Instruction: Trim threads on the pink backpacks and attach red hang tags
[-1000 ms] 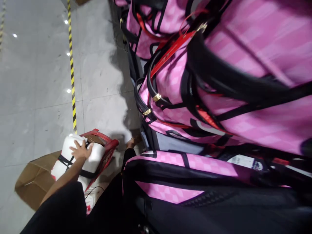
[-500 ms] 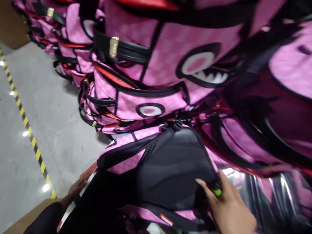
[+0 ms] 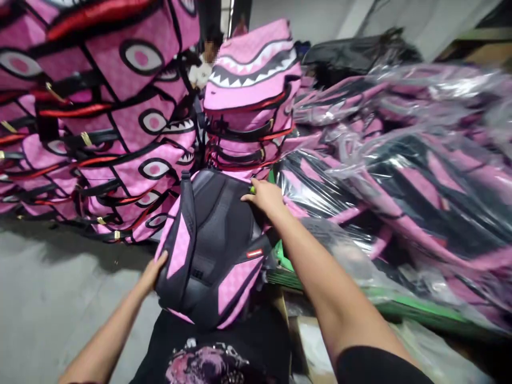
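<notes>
A pink and black backpack (image 3: 218, 224) is held in front of my body, its padded back panel and shoulder straps facing me. My left hand (image 3: 155, 269) grips its left side, fingers partly hidden behind the edge. My right hand (image 3: 266, 196) holds the upper right edge, with the thumb over the panel. A small bright green item (image 3: 252, 189) shows at the right fingers; its kind cannot be made out. A small red label (image 3: 254, 253) sits on the right strap.
Pink backpacks with eye and teeth prints are stacked high at the left (image 3: 116, 122). Another backpack stack (image 3: 252, 96) stands ahead. Plastic-wrapped backpacks (image 3: 432, 186) pile up at the right above a green edge (image 3: 416, 304). A person (image 3: 202, 69) is partly visible behind the stacks.
My view has swung up and right. The backpack now shows more fully, its back towards me, and my left hand has come onto its left side. My right hand still holds its edge.
</notes>
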The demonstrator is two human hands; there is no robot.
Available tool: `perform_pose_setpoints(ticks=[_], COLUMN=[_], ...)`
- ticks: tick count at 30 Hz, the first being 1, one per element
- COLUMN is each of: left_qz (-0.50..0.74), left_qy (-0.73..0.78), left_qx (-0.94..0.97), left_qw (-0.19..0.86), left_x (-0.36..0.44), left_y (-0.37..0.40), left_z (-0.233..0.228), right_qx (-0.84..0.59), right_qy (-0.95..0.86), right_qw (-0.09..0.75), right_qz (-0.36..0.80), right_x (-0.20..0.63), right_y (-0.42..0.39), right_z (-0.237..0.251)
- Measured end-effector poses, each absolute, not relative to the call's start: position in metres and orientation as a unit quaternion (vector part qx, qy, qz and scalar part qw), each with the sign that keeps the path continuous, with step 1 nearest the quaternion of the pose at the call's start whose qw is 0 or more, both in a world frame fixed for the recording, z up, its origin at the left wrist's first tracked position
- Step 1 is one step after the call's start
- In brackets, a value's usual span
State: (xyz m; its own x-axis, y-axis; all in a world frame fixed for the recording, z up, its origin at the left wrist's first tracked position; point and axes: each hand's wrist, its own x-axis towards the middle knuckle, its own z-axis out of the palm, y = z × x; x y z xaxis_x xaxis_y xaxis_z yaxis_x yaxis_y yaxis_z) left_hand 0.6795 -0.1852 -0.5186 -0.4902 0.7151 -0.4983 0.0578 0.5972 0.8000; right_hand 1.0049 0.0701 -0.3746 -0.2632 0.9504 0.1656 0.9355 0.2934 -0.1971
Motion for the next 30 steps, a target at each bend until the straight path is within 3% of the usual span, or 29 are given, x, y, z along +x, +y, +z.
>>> perform_pose_setpoints(ticks=[3, 5, 7, 11, 13, 14, 17, 21, 23, 28, 30], left_qz=[0.377, 0.376, 0.372, 0.436, 0.463, 0.449, 0.374, 0.157, 0.080, -0.050, -0.094], left_qy=[0.751, 0.768, 0.793, 0.781, 0.672, 0.601, 0.445, 0.286, 0.234, 0.185, 0.212], left_qx=[0.268, 0.282, 0.295, 0.430, 0.578, 0.660, 0.812, 0.941, 0.962, 0.977, 0.971], left_qw=[0.471, 0.436, 0.383, 0.124, -0.021, -0.032, -0.046, -0.093, -0.117, -0.095, -0.054], left_x=[0.721, 0.731, 0.728, 0.718, 0.725, 0.733, 0.774, 0.838, 0.859, 0.880, 0.886], left_y=[-0.213, -0.237, -0.255, -0.253, -0.223, -0.201, -0.114, -0.010, 0.019, 0.039, 0.037], left_z=[-0.522, -0.529, -0.530, -0.501, -0.472, -0.457, -0.421, -0.401, -0.396, -0.372, -0.362], right_qx=[-0.570, -0.561, -0.527, -0.430, -0.443, -0.450, -0.435, -0.445, -0.494, -0.532, -0.511], right_qy=[-0.794, -0.791, -0.780, -0.717, -0.704, -0.698, -0.714, -0.751, -0.700, -0.470, -0.438], right_qw=[0.201, 0.233, 0.319, 0.516, 0.515, 0.508, 0.489, 0.470, 0.504, 0.646, 0.678], right_qz=[0.066, 0.075, 0.107, 0.184, 0.208, 0.227, 0.248, 0.130, 0.109, 0.282, 0.295], right_x=[0.997, 0.986, 0.975, 0.969, 0.972, 0.974, 0.983, 1.010, 1.024, 1.022, 1.015], right_y=[0.059, 0.045, 0.021, -0.046, -0.076, -0.089, -0.118, -0.145, -0.152, -0.139, -0.131], right_z=[-0.379, -0.382, -0.380, -0.373, -0.379, -0.388, -0.430, -0.489, -0.504, -0.500, -0.496])
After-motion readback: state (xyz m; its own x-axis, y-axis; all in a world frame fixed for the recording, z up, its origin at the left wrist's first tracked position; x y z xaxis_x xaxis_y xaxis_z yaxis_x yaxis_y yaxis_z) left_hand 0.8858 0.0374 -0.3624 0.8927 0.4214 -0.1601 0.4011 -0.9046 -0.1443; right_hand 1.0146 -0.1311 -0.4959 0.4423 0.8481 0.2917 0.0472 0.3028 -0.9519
